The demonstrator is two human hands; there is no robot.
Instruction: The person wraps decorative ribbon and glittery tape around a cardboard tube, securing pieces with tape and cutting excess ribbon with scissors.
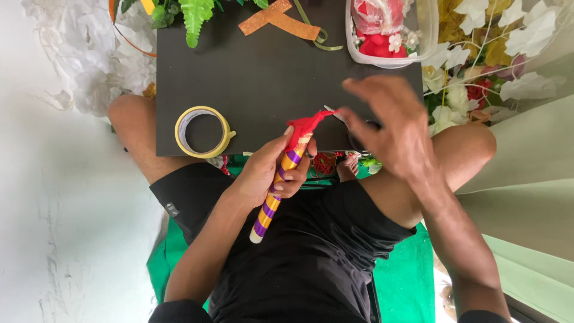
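My left hand (pixel 268 170) grips a stick (pixel 272 200) wrapped in purple and yellow stripes, held tilted over my lap. A red cloth piece (pixel 306 125) sits at the stick's upper end. My right hand (pixel 391 128) hovers just to the right of it, and its fingertips pinch the red cloth's pointed tip near the front edge of a dark board (pixel 263 72) that rests across my knees.
A roll of yellow tape (pixel 202 131) lies on the board's near left. A clear plastic tub (pixel 427 33) with red and white flowers stands at the far right. Orange ribbon strips (pixel 281 18), green fern leaves (pixel 194 18) and white artificial flowers (pixel 514 36) surround the board.
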